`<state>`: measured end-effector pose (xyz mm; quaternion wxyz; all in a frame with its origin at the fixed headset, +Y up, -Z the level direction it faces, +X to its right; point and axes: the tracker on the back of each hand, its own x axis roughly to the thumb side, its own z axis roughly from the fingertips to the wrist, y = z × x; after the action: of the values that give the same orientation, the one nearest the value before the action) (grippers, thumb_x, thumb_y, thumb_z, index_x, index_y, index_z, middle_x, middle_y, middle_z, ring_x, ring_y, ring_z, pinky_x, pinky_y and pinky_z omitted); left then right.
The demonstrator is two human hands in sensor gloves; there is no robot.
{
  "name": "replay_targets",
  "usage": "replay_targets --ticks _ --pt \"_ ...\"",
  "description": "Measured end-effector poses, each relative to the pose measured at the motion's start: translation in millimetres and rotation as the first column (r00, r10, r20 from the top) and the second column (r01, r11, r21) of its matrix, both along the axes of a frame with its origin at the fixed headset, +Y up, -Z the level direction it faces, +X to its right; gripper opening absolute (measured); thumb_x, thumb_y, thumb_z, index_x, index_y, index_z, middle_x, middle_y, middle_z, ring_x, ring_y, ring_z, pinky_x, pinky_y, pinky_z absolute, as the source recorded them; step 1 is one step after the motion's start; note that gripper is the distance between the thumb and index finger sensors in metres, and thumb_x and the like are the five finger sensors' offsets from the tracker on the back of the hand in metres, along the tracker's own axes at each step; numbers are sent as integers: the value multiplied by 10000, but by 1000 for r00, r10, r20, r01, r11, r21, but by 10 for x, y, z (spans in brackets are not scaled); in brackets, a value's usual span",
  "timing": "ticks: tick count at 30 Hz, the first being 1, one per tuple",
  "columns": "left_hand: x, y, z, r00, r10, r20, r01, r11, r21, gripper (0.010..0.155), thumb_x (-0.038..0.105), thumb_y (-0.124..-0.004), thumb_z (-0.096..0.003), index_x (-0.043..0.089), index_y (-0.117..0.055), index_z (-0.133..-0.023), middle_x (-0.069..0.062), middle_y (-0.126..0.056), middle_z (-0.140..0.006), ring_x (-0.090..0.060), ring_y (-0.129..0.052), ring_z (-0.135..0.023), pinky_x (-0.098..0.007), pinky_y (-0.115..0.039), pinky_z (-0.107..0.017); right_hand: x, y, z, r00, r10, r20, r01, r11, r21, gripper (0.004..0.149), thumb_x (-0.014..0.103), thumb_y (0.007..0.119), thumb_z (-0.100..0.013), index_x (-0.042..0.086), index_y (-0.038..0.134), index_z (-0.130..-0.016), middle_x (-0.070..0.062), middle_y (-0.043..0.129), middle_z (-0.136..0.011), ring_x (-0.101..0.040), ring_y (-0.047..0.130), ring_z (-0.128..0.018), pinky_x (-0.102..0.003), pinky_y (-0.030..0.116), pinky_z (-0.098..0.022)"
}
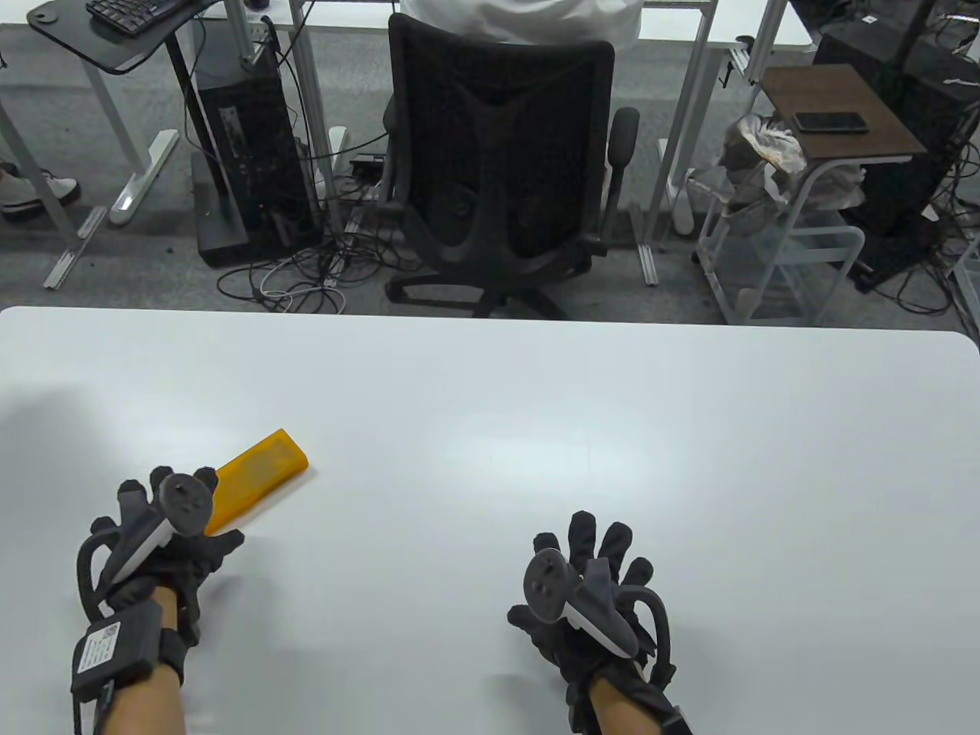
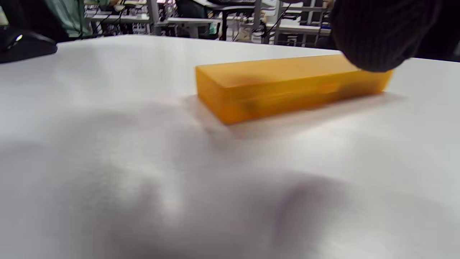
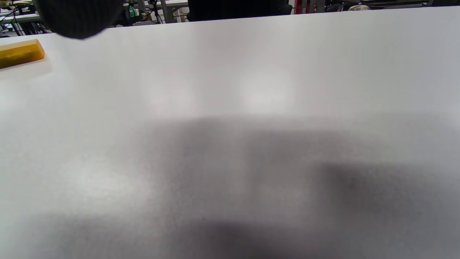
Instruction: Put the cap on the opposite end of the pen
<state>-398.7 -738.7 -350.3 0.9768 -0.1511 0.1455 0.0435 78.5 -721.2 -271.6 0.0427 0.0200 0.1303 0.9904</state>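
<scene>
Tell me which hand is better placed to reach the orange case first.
Left. The left hand is right at the near end of the orange case; the right hand lies spread on the bare table, well away from it.

A white table (image 1: pixel 536 398) with rounded far corners spans the frame, its smooth top showing soft glare and grey shadows near the front edge. A long, translucent orange box (image 1: pixel 256 478) lies flat on the table's left side, set at an angle with one end pointing toward the far right; in the left wrist view the box (image 2: pixel 287 86) rests closed on the surface, and in the right wrist view one end of it (image 3: pixel 21 53) shows at the far left.
</scene>
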Motion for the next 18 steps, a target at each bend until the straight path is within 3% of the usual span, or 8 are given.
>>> replay_targets --ticks 4,8,12,18 --pt "-147 -142 -138 999 49 -3 -49 998 -46 897 562 -839 -448 426 -270 -1128 -144 -103 -1249 -522 -87 -1145 -792 -263 -751 -52 6 5 999 25 -26 -24 1000 18 891 594 702 -416 253 298 -1133 -199 18 -1137 -598 -15 -935 -808 208 -601" --pt "-182 -298 -239 999 42 9 -41 993 -112 859 479 -864 -464 435 -308 -1118 -152 -294 -1275 -532 -255 -1170 -775 -320 -760 -81 24 21 999 33 -38 -31 999 42 891 593 702 -416 252 297 -1132 -202 19 -1136 -599 -13 -935 -808 211 -600" --pt "-211 -337 -254 996 89 12 -89 996 -2 818 351 -889 -469 431 -377 -1102 -160 -433 -1237 -461 -510 -1140 -736 -394 -770 -91 11 19 999 33 -38 -31 999 39 890 593 702 -416 251 299 -1132 -201 21 -1137 -599 -13 -936 -808 212 -600" --pt "-133 -247 -199 992 118 54 -123 985 119 797 283 -907 -441 349 -472 -1105 -245 -497 -1215 -502 -594 -1073 -682 -473 -764 -72 -71 -31 1000 12 -19 -13 1000 -27 888 592 703 -415 254 302 -1132 -198 27 -1140 -595 17 -942 -807 213 -604"
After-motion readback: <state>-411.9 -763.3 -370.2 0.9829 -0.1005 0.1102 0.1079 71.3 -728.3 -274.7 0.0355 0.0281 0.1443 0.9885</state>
